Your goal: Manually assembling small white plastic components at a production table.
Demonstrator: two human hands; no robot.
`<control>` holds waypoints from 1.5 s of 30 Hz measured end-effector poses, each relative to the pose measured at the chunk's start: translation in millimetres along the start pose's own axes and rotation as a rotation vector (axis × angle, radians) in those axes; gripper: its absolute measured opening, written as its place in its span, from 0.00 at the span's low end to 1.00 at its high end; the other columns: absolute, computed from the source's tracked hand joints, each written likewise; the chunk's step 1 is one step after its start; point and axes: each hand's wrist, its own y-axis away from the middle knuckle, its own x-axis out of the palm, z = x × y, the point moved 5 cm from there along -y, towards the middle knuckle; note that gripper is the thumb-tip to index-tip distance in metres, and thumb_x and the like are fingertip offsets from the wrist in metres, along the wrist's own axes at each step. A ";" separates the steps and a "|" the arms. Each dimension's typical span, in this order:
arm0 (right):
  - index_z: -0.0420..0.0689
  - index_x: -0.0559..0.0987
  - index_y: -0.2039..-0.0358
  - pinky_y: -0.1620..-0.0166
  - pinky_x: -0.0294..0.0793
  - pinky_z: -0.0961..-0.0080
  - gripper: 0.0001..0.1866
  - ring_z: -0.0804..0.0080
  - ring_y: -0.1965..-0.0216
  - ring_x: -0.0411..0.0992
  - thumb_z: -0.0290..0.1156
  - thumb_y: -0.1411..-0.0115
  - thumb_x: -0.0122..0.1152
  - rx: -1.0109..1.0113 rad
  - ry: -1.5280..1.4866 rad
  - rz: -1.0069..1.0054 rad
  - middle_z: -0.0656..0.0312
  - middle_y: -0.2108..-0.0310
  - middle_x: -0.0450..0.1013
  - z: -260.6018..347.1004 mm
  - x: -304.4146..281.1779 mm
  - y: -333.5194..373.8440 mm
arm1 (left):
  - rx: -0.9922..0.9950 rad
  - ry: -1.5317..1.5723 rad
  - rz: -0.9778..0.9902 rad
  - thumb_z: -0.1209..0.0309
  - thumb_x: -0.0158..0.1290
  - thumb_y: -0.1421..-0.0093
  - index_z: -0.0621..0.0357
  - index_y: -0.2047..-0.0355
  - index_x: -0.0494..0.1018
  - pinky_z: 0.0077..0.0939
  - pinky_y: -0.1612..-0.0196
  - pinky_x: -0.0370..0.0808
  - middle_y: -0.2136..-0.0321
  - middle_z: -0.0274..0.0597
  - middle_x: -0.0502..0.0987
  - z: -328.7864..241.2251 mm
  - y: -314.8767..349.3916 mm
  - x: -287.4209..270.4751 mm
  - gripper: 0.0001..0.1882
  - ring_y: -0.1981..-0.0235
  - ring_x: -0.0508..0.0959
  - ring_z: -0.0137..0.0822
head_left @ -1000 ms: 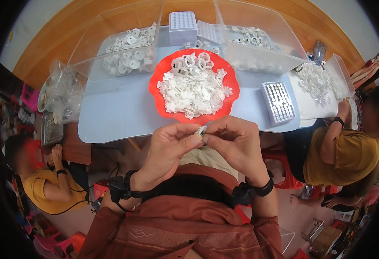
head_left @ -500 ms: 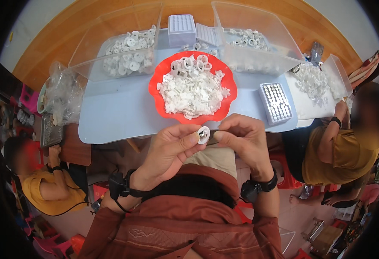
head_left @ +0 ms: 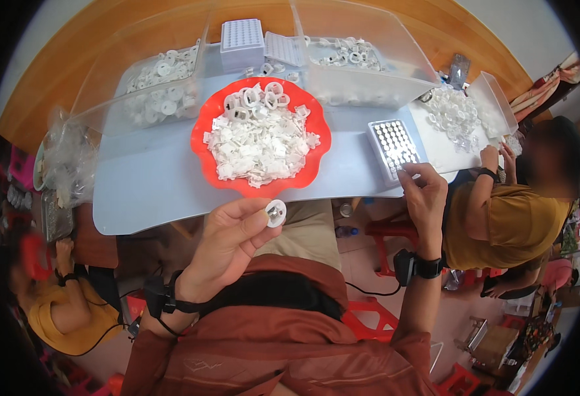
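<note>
Between the thumb and fingers of my left hand (head_left: pixel 227 236) is a small round white plastic part (head_left: pixel 276 213) with a shiny metal bit in its middle. It is held up just in front of the red scalloped bowl (head_left: pixel 311 173), which is heaped with small white plastic pieces (head_left: pixel 257 148) and several white rings (head_left: pixel 273 96). Farther right, my right hand (head_left: pixel 427 195) has its thumb and forefinger pinched together at the near edge of a white tray (head_left: pixel 375 155) filled with rows of small silver discs (head_left: pixel 395 142). Whatever those fingertips hold is too small to make out.
Clear bins of white parts (head_left: pixel 164 105) (head_left: pixel 349 56) stand at the back, with a stack of white trays (head_left: pixel 242 46) between them. Clear plastic parts (head_left: pixel 455 112) are piled at right. Plastic bags (head_left: pixel 72 158) lie at left. Co-workers sit on both sides.
My right hand has left the white part and moved right to the tray of silver discs. The left hand still holds the part. The whole view has shifted, so the table appears farther left.
</note>
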 end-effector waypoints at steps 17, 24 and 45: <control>0.50 0.84 0.60 0.64 0.72 0.63 0.09 0.53 0.66 0.76 0.30 0.39 0.59 -0.199 0.419 0.193 0.56 0.67 0.75 10.1 15.1 -19.7 | -0.032 -0.014 0.014 0.78 0.55 0.36 0.64 0.53 0.77 0.25 0.52 0.80 0.58 0.44 0.81 9.0 0.2 2.0 0.11 0.58 0.81 0.31; 0.47 0.83 0.63 0.64 0.72 0.61 0.07 0.52 0.67 0.75 0.30 0.38 0.58 -0.240 0.422 0.158 0.57 0.66 0.74 12.0 15.9 -18.8 | -0.034 -0.027 0.008 0.78 0.55 0.35 0.64 0.52 0.77 0.24 0.54 0.80 0.58 0.44 0.81 12.6 2.1 3.5 0.11 0.60 0.81 0.30; 0.36 0.81 0.60 0.66 0.70 0.86 0.10 0.81 0.69 0.72 0.14 0.43 0.63 -0.063 -0.567 0.265 0.61 0.65 0.77 62.9 49.7 47.0 | -0.015 -0.049 0.001 0.75 0.56 0.35 0.64 0.50 0.76 0.24 0.51 0.80 0.55 0.41 0.80 7.4 -5.9 5.2 0.13 0.57 0.80 0.30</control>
